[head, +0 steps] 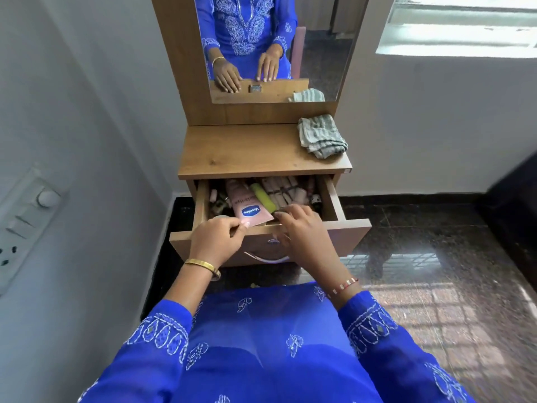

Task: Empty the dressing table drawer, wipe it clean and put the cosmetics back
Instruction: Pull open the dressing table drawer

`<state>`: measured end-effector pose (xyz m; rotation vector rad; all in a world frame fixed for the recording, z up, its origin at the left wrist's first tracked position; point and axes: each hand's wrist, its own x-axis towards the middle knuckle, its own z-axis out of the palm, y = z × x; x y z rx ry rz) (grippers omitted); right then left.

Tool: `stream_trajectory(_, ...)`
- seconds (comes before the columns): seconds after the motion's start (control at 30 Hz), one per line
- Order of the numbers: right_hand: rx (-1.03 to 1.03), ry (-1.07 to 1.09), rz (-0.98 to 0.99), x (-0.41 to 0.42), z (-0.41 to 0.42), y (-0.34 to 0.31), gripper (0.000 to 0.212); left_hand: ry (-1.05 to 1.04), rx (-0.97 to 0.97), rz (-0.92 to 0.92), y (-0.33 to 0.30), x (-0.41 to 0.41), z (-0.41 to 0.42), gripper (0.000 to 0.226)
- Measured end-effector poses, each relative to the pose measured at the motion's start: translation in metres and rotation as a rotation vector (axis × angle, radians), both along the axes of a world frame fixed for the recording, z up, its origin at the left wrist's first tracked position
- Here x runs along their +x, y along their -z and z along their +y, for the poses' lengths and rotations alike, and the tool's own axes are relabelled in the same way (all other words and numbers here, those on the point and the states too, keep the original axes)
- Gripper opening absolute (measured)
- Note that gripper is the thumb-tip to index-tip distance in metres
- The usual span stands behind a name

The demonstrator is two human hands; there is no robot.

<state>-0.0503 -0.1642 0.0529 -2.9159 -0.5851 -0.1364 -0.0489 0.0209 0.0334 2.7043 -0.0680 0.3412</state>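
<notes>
Already pulled open, the dressing table drawer (328, 199) is shown packed with cosmetics, none yet lifted out onto the tabletop (247, 149). At the front of the drawer, the pink Vaseline tube (247, 206) is pinched at its near corner by the left hand (216, 241), thumb and forefinger closed on it. At about 3 o'clock from that tube, the right hand (302, 228) is seen with fingers curled down onto a small dark item at the drawer's front edge; whether it is actually gripped cannot be told. A yellow-green tube (263, 197) is laid against the Vaseline tube, and small bottles and lipsticks (286, 189) are crowded behind, toward 12 o'clock. A striped cleaning cloth (321, 135) is left at 1 o'clock on the tabletop. Risk is judged to lie in the crowding: if the Vaseline tube is drawn out by one corner, the yellow-green tube may be dragged along, and loose bottles may be tipped or knocked over the drawer front onto the polished floor (436, 242).
</notes>
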Motion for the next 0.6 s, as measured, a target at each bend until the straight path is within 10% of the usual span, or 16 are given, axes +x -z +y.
stream_trajectory(0.27,0.059,0.041,0.396,-0.013,-0.014,-0.012,0.030,0.124,-0.170,0.666,-0.018,-0.011,0.015,0.042)
stream_trajectory(0.6,0.019,-0.064,0.475,-0.041,-0.018,-0.023,0.027,0.204,-0.294,0.792,-0.015,-0.047,0.014,0.052)
